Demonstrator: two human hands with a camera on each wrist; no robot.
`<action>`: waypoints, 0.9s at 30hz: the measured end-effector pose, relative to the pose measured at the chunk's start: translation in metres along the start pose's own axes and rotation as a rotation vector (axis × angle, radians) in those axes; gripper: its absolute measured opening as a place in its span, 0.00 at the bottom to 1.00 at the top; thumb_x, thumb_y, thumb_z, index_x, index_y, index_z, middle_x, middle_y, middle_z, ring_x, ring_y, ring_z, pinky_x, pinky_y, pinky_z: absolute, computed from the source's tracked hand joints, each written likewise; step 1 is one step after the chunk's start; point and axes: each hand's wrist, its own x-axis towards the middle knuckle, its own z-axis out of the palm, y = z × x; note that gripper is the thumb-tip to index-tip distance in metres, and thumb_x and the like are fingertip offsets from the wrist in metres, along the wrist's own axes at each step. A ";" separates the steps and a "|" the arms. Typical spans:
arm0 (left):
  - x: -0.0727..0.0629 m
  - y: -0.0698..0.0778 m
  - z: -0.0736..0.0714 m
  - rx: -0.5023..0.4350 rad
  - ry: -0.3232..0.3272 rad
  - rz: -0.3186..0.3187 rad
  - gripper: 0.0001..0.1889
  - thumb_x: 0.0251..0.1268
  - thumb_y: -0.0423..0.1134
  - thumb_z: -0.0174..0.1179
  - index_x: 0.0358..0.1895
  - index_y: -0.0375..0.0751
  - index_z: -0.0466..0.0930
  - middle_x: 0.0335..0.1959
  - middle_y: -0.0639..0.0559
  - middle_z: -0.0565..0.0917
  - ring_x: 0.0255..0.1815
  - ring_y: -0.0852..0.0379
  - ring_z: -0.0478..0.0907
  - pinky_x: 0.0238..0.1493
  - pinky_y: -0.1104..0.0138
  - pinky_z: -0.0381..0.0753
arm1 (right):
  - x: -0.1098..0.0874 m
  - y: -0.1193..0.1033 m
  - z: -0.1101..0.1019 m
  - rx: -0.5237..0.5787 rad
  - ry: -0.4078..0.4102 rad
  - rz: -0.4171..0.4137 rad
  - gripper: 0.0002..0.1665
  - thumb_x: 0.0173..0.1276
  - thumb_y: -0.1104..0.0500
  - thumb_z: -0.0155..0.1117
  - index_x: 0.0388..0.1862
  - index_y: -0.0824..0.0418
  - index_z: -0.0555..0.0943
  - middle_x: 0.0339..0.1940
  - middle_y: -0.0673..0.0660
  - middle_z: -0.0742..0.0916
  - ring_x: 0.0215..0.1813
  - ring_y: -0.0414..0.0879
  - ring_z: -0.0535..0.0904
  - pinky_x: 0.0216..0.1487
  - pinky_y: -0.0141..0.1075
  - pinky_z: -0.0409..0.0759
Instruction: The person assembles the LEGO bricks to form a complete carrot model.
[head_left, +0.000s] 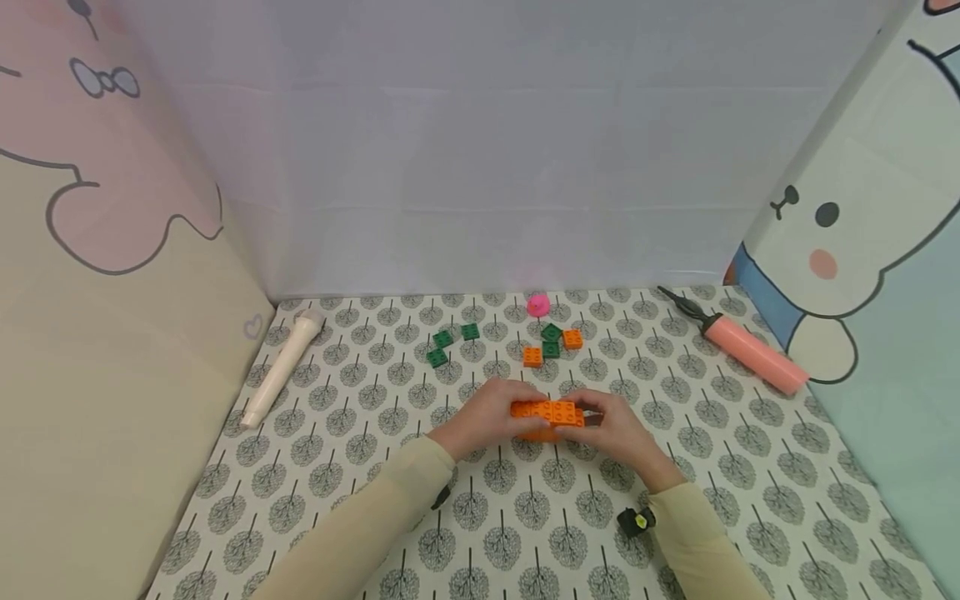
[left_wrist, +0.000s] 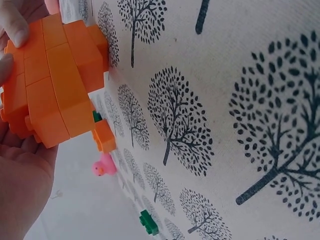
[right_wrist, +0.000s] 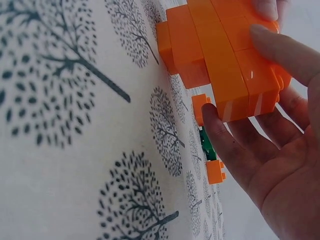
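Observation:
In the head view an orange assembly of stacked toy bricks [head_left: 555, 412] is between both hands, near the middle of the table. My left hand [head_left: 491, 412] grips its left end, and my right hand [head_left: 618, 429] holds the right end. The left wrist view shows the brick assembly [left_wrist: 55, 85] in stepped layers, narrowing toward the cloth, with the left thumb pressed on its studded side. Seen from the right wrist, the right thumb lies on one side of the assembly [right_wrist: 225, 65] while the other fingers support the opposite side.
Beyond the hands lie loose orange bricks [head_left: 532, 357] and several green bricks [head_left: 442, 339]. A pink toy duck [head_left: 537, 305] sits near the back wall. At left rests a long white tube-shaped object [head_left: 281, 367]; at right, a coral cylinder with a black nozzle [head_left: 757, 354].

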 end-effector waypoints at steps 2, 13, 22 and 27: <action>0.001 -0.001 0.000 0.004 0.001 0.000 0.17 0.68 0.48 0.72 0.57 0.47 0.88 0.49 0.60 0.89 0.45 0.66 0.81 0.52 0.70 0.79 | 0.000 0.000 0.000 -0.003 0.002 -0.004 0.20 0.62 0.57 0.82 0.51 0.59 0.87 0.50 0.53 0.88 0.49 0.47 0.85 0.52 0.39 0.85; 0.002 0.000 0.003 0.020 -0.002 -0.047 0.18 0.65 0.48 0.74 0.56 0.46 0.88 0.48 0.60 0.89 0.45 0.67 0.81 0.52 0.70 0.79 | 0.001 0.001 0.000 0.003 0.002 0.010 0.21 0.62 0.56 0.82 0.52 0.60 0.86 0.49 0.54 0.88 0.49 0.48 0.85 0.52 0.41 0.85; -0.003 -0.001 0.013 -0.067 0.060 -0.128 0.20 0.64 0.50 0.74 0.58 0.51 0.86 0.50 0.63 0.86 0.44 0.67 0.79 0.51 0.67 0.79 | 0.000 0.002 0.000 0.001 0.010 0.000 0.22 0.62 0.56 0.82 0.54 0.60 0.86 0.51 0.55 0.88 0.50 0.50 0.85 0.52 0.43 0.86; -0.007 -0.006 0.018 -0.159 0.099 -0.167 0.22 0.62 0.52 0.76 0.59 0.55 0.85 0.49 0.67 0.84 0.44 0.65 0.79 0.49 0.65 0.78 | 0.001 0.002 0.001 0.018 0.009 -0.003 0.24 0.61 0.57 0.82 0.55 0.61 0.86 0.51 0.55 0.88 0.50 0.49 0.85 0.53 0.44 0.85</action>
